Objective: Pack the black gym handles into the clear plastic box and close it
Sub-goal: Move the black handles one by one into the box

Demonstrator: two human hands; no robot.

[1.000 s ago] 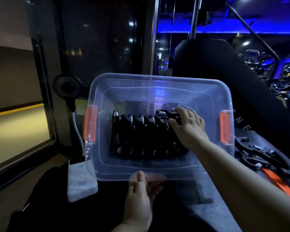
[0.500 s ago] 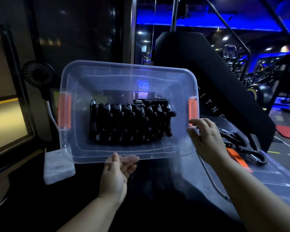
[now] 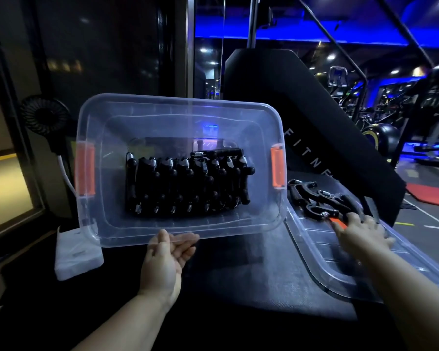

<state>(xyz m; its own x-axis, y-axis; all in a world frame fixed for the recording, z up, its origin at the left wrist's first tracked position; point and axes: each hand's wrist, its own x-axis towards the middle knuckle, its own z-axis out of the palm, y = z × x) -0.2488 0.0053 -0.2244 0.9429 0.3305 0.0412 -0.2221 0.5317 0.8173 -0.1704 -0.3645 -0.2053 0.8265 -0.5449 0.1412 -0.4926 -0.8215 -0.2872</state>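
The clear plastic box (image 3: 259, 127), with orange side latches, is tipped up so its opening faces me. A packed row of black gym handles (image 3: 185, 186) with steel springs lies inside, one more resting on top. My left hand (image 3: 165, 259) grips the box's near rim, thumb over the edge and fingers beneath. To the right, a few loose black handles (image 3: 322, 198) lie on the clear lid (image 3: 340, 272), which rests flat on the dark surface. My right hand (image 3: 360, 231) reaches over the lid, its straight fingers touching the nearest loose handle.
A white block (image 3: 76, 252) lies at the box's left corner, with a small black fan (image 3: 45, 115) and its white cable behind it. A large black padded gym machine (image 3: 289, 97) rises behind the lid. Gym floor lies far right.
My right hand left the inside of the box, passed its right edge and moved down to the loose handles on the lid. My left hand kept hold of the rim.
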